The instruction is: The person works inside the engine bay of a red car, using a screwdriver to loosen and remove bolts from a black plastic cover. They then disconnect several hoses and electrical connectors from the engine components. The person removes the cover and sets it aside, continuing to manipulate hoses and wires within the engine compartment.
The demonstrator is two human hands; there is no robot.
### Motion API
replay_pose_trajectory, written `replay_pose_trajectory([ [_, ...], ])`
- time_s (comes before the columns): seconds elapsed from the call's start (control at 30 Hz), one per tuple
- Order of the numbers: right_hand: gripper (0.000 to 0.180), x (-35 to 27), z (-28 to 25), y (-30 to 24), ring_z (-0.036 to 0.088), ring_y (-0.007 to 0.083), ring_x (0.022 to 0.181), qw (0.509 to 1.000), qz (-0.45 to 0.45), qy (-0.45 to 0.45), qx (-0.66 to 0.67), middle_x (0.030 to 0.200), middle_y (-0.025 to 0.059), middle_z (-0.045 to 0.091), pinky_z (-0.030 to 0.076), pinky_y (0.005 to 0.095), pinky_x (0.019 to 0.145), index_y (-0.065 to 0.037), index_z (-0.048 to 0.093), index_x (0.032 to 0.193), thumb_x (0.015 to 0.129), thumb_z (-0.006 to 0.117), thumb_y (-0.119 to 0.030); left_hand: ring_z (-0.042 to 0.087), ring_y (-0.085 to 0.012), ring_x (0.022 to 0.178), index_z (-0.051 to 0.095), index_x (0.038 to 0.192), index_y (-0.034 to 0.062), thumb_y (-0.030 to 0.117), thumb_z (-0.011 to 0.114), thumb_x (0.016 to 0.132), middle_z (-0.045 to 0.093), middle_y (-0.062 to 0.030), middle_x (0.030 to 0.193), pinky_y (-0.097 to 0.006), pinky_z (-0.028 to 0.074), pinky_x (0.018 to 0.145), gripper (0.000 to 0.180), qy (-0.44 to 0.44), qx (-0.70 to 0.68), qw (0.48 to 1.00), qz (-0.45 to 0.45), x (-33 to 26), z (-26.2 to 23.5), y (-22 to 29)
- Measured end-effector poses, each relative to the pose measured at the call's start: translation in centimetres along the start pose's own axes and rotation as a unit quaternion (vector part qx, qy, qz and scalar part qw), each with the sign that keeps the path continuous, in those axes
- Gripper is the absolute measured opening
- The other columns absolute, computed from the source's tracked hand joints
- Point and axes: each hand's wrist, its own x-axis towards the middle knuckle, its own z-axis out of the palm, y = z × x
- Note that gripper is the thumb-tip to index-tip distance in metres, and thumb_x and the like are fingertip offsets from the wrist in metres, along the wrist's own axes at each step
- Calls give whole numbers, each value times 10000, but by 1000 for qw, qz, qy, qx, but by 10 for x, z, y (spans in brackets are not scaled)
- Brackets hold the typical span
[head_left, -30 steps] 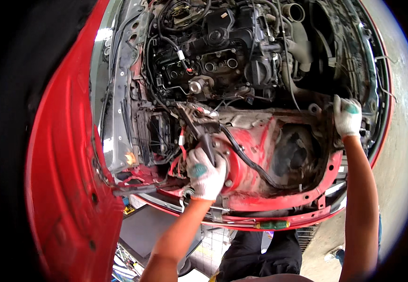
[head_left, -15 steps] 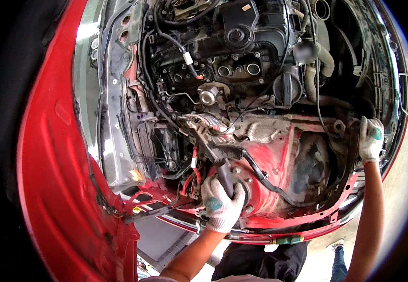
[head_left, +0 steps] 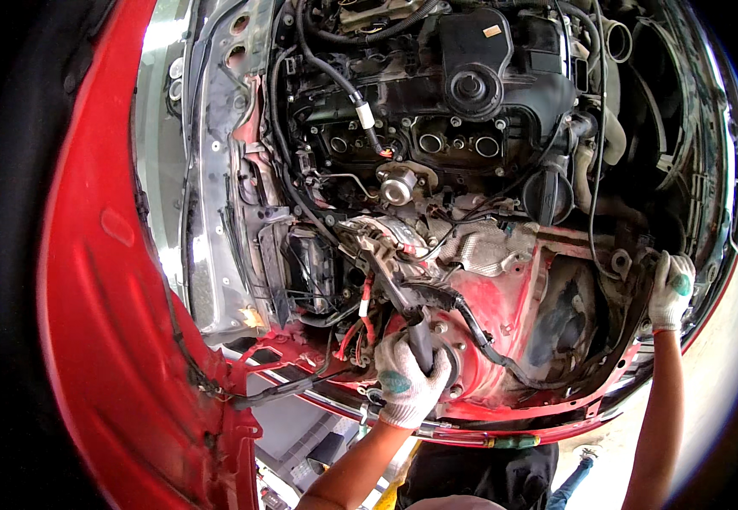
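Observation:
My left hand point(head_left: 409, 382), in a white knit glove with a green patch, is closed round the black handle of a long tool point(head_left: 421, 342). Its shaft slants up and left, toward the wiring and silvery foil beside the engine; the working end is hard to make out there. Behind the fist lies a red strut tower point(head_left: 471, 340) with several bolts. At the right front corner of the engine bay, my gloved right hand point(head_left: 672, 293) has its fingers curled over the dark edge of the front frame point(head_left: 641, 297).
The engine's black cover point(head_left: 478, 51) fills the upper middle, with a silver cylindrical part point(head_left: 398, 187) below it. A black hose point(head_left: 488, 344) crosses the red panel. A green-handled screwdriver point(head_left: 513, 442) lies along the front rim. A red body panel point(head_left: 122, 297) stands at left.
The view has shifted, so the engine bay sits slightly further right and lower. Both hands keep their holds; the tool's handle stays in my left fist.

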Motion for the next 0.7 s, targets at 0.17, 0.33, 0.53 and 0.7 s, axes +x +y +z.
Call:
replay_pose_trajectory([
  [0.17,259,1,6,0,607,412,1146,999,-26,27,3,1097,204,699,441,498,1073,30,714,1082,1047,552,-169,560,-440,999,527,1177,-9,248,789,809,564,-236,1134,-567,454,877,521,0,4,1000,-1,5,-3,-1],
  [0.33,391,-6,5,9,637,201,1078,922,174,41,344,1130,94,709,468,361,1042,48,674,1197,1123,445,-259,529,-430,1050,498,1247,-2,265,809,787,538,-242,1177,-572,427,918,616,-29,-32,999,-10,9,-6,-3],
  [0.53,150,74,-57,-332,680,340,785,757,-412,-211,460,893,125,689,582,436,785,-26,701,839,779,681,-162,608,-351,967,528,1228,18,284,865,754,613,-171,1109,-527,461,837,640,-71,-96,993,-19,27,-6,-7],
  [0.7,210,85,27,-491,682,414,939,716,-466,-169,492,1044,249,687,569,474,877,87,657,1063,910,573,-30,648,-319,850,665,1110,35,305,872,756,677,-127,1002,-470,504,737,491,-104,-167,979,-57,30,-15,-19],
])
